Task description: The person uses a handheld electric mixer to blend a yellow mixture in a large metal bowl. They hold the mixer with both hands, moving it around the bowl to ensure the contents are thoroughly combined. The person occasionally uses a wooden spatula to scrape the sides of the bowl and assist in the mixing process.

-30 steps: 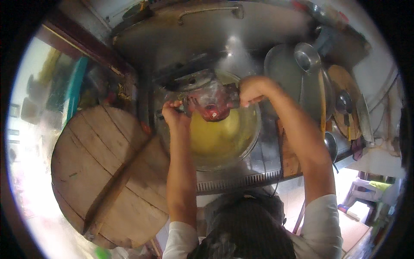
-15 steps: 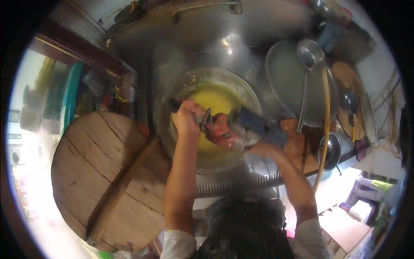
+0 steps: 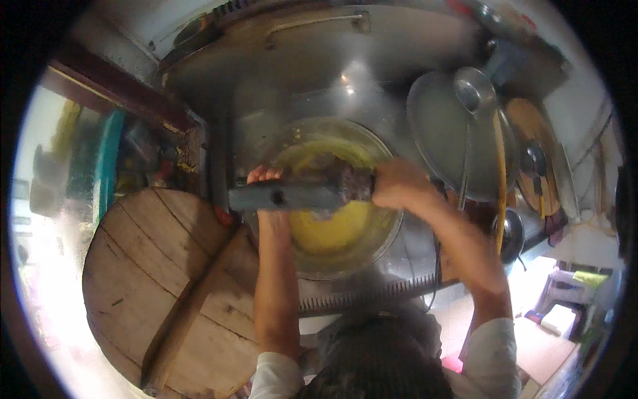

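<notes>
Two bare hands meet one object over the basin. The fingertips of the left hand [image 3: 266,175] are curled and show just past the far edge of the object; its palm is hidden beneath, so whether these fingers close fully cannot be told. The right hand [image 3: 401,185] is blurred but appears folded into a fist about the object's right end.

Between them lies the long, slate-grey, bar-shaped implement [image 3: 292,197], roughly level, marked by a round dark spot and passing into a knobbly dark section at the right. Its straight outline suggests a stiff, solid body of moderate weight, better borne by two hands than one. The smooth grey surface would probably turn slippery if wet; the uneven dark section should give surer purchase. The advisable hold is one hand under the grey length and the other closed about the right end, keeping the bar from rolling. Nothing about it looks fragile.

Below, apart from the implement, stands the wide, round, shiny basin [image 3: 380,251] with a soft-looking yellow mass [image 3: 332,234]. Farther out, at left, is the large round board of pale wooden planks [image 3: 149,246], crossed by a long brown wooden bar [image 3: 183,306]; at right, a long-handled metal ladle [image 3: 470,90].
</notes>
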`<state>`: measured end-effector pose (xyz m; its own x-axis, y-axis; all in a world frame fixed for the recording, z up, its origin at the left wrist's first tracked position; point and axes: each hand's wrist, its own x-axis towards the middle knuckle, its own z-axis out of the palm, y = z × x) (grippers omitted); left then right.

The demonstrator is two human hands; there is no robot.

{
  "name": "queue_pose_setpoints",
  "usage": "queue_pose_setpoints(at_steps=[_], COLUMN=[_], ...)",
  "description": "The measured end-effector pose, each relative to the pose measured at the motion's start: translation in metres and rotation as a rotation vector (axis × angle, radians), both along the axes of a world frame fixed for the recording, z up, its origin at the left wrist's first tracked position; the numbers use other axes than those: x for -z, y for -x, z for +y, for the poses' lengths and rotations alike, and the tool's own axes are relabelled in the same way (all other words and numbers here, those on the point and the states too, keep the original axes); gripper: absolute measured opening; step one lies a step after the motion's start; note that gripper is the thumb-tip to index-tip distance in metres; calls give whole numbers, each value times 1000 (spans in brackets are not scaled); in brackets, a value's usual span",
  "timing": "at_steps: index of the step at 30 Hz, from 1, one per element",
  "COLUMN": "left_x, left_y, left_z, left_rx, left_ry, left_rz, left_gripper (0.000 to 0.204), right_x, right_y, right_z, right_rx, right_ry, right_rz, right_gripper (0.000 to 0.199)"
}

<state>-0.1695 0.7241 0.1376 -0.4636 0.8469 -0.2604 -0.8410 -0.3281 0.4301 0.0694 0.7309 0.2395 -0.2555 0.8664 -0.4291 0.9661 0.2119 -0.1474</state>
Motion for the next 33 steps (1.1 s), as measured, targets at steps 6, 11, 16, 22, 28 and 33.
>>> queue_pose_setpoints(at_steps=[6,11,16,22,28,33], left_x=[-25,-51,-51,-16,-23,17], left_y=[-7,-33,-30,-2,-5,1], left_z=[-16,-17,-23,-21,-9,-4], left_rx=[164,126,138,271,210,182], left_ry=[292,430,373,184,81,-124], left_rz=[-103,80,259,328,224,-26], left_gripper=[17,17,8,17,16,7], right_x=[-29,7,47,111,37,6], right_y=[-5,-44,-43,-32,-15,-22], right_z=[32,10,-50,-90,-46,-18], right_rx=[-70,-18,-42,2,115,17], right_ry=[354,474,312,-6,195,53], right_rz=[-89,132,255,464,177,51], right_gripper=[16,23,33,34,31,27])
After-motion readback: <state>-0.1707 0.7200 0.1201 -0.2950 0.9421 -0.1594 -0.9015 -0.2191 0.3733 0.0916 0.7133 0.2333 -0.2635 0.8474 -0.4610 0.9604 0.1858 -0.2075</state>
